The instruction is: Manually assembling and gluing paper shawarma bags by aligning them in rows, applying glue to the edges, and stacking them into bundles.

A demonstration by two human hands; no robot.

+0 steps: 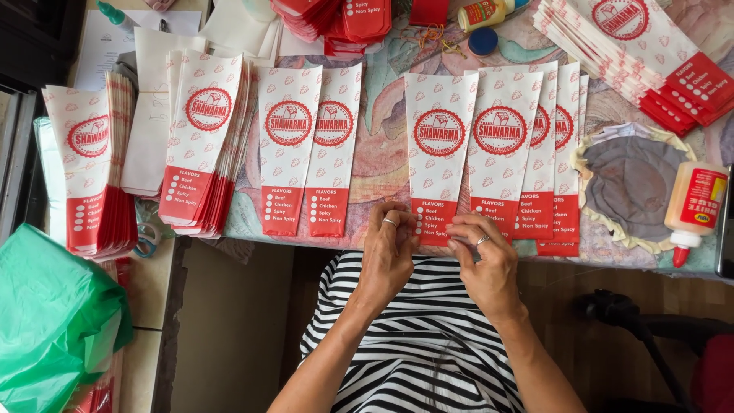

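With both hands at the table edge, I see my left hand (pixel 388 248) and right hand (pixel 482 256) curled, fingertips pinching the red bottom end of one white-and-red paper sleeve (pixel 436 153). Sleeve lies flat on the patterned tablecloth (pixel 382 153), first in an overlapping row of sleeves (pixel 535 160) to its right. Two more sleeves (pixel 310 145) lie just left. Glue bottle (pixel 692 206) sits at far right beside a grey rag (pixel 631 183). Green plastic bag (pixel 53 313) lower left.
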